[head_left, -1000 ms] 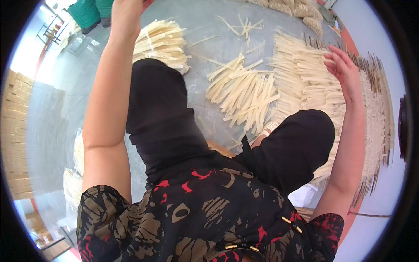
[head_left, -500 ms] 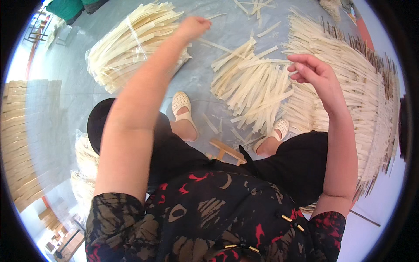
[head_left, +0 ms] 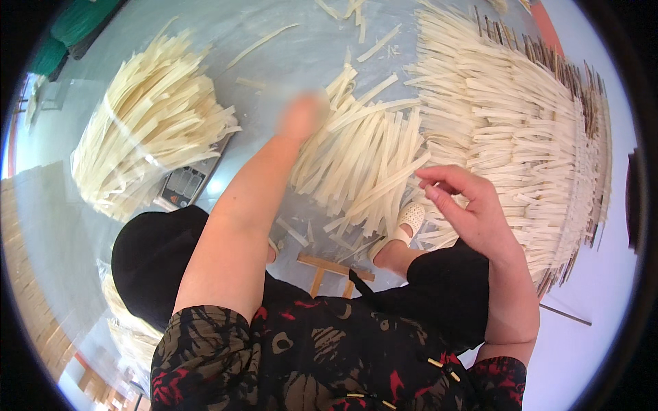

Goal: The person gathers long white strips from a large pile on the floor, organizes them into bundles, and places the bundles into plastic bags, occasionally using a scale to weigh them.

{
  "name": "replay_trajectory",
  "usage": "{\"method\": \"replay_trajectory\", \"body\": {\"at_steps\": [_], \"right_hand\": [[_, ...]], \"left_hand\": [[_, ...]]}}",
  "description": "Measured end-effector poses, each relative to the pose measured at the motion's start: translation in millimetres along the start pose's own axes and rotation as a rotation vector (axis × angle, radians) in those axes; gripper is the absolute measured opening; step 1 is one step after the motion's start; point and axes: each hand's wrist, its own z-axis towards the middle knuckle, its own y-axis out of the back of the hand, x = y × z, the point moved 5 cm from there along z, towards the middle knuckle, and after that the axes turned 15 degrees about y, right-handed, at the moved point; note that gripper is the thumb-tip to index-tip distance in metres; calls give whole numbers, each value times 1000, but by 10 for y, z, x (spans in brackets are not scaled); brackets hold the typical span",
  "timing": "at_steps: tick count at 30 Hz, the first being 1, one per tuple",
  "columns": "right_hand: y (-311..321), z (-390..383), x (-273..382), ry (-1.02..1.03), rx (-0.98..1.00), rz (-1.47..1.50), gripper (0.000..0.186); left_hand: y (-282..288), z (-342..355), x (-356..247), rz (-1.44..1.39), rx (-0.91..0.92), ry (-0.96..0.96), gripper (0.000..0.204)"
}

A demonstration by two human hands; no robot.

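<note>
A loose heap of pale flat strips (head_left: 370, 154) lies on the floor before me. My left hand (head_left: 301, 116) is over the heap's left edge, smeared by motion, so its fingers and any contents cannot be made out. At the heap's right side is my right hand (head_left: 466, 205), its fingers curled and the thumb drawn close to the fingertips. Whatever those tips pinch, if anything, is too small to make out. Just beyond them is the end of one loose strip (head_left: 397, 183).
A large plastic-wrapped bundle of strips (head_left: 154, 116) rests on a scale (head_left: 185, 183) at left. On the right, strips in dense rows (head_left: 507, 130) hang over dark sticks (head_left: 589, 123). A wooden stool (head_left: 336, 266) stands by my legs; stray strips (head_left: 264, 44) lie farther off.
My view has shifted, bringing the scale into sight. My left hand has moved from beside the wrapped bundle to the heap's left edge. My right hand is lower, nearer my knee.
</note>
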Motion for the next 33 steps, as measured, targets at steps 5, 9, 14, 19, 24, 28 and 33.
{"method": "replay_trajectory", "body": {"at_steps": [5, 9, 14, 19, 24, 28, 33], "right_hand": [[72, -17, -113, -66, 12, -13, 24], [159, -37, -189, -104, 13, -36, 25], [212, -49, -264, -100, -1, -27, 26], [207, -54, -286, -108, 28, -33, 26], [204, -88, -192, -12, 43, -78, 25], [191, -159, -88, 12, 16, -63, 24], [91, -194, 83, 110, 43, -81, 23]], "left_hand": [[152, 276, -13, 67, 139, 257, 30], [335, 298, -276, 727, 171, 50, 28], [245, 366, -666, 127, 152, 156, 29], [-434, 378, -329, 250, 345, 349, 46], [-561, 251, -51, 164, 205, 253, 48], [-142, 112, -357, -12, 346, 326, 47], [560, -129, -545, -58, 166, 222, 36]]}}
